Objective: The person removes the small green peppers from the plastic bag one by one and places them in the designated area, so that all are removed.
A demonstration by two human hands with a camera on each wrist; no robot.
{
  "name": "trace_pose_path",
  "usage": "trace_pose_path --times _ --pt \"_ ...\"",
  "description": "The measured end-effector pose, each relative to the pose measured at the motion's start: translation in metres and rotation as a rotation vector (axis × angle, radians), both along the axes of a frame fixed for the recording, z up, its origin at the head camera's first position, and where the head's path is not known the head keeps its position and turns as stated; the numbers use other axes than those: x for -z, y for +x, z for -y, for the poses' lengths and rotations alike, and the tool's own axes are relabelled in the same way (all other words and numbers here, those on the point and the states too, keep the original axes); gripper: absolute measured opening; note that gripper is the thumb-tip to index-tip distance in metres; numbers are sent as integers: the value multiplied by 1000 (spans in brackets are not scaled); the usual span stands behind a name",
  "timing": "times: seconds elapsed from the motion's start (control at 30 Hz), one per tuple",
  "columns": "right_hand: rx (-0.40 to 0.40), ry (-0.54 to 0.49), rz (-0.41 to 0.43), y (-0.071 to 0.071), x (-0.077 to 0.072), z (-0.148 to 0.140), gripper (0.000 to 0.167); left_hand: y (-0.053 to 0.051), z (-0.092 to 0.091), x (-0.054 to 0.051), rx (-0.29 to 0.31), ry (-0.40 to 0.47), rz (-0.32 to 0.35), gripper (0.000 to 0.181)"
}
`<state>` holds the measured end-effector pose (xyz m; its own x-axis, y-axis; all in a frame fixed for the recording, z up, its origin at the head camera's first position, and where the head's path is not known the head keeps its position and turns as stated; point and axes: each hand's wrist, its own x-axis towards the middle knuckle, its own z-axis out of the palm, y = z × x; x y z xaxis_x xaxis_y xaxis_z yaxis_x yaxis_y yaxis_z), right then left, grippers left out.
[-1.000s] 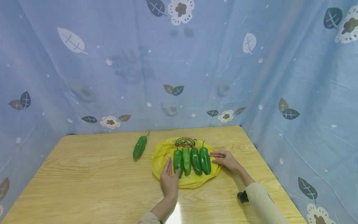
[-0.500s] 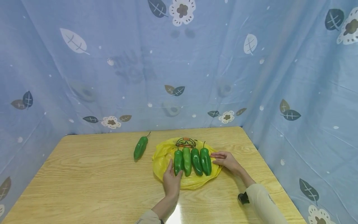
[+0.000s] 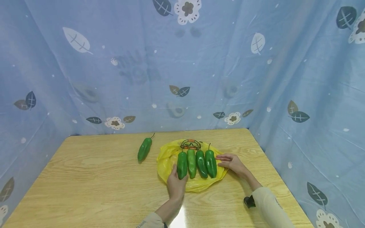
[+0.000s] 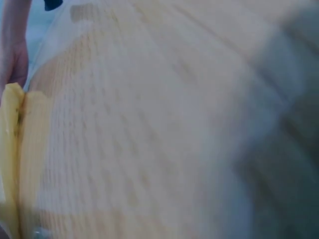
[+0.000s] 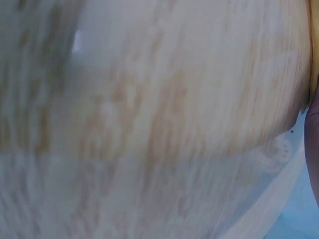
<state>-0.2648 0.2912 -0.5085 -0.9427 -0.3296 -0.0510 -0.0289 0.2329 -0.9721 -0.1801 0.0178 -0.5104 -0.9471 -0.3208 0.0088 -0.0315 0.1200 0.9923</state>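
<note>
Several green peppers lie side by side, stems away from me, on a spread yellow plastic bag (image 3: 163, 171). My left hand (image 3: 176, 186) holds the lower end of the leftmost pepper (image 3: 182, 165), fingers at its left and thumb at its lower right. My right hand (image 3: 233, 164) rests at the bag's right edge, its extended fingers beside or touching the rightmost pepper (image 3: 211, 164); which, I cannot tell. Between them are a lighter pepper (image 3: 192, 163) and a dark glossy one (image 3: 201, 164). In the left wrist view, yellow plastic (image 4: 9, 149) shows at the left edge.
One more green pepper (image 3: 144, 148) lies apart, left of the bag. A dark arched shape with an orange part (image 3: 191, 144) shows at the bag's far side. Blue patterned curtain (image 3: 131, 79) surrounds the wooden table (image 3: 99, 177) at the back and sides.
My left hand has shifted slightly right, and its thumb has slid from over the leftmost pepper to beside its lower end. The right hand has stayed in place. The head view has drifted slightly.
</note>
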Motion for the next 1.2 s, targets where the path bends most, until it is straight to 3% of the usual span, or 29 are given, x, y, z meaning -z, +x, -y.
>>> trace_pose_path --times 0.27,0.47,0.7,0.83,0.97,1.07,1.2 --pt "2 0 9 1 -1 0 49 -2 5 0 5 74 48 60" --pt "11 11 11 1 0 0 48 -3 10 -2 4 164 103 63" --pt "5 16 6 0 0 0 49 3 17 -8 38 214 127 65" --pt "1 15 7 0 -1 0 49 7 22 -15 63 238 96 64" --pt "0 13 -3 0 -2 0 49 7 27 -26 103 281 16 62" --pt "0 16 -17 -1 -1 0 49 3 33 -33 122 306 -61 60" --pt "5 5 -24 0 1 1 49 -4 44 -40 115 332 -115 59"
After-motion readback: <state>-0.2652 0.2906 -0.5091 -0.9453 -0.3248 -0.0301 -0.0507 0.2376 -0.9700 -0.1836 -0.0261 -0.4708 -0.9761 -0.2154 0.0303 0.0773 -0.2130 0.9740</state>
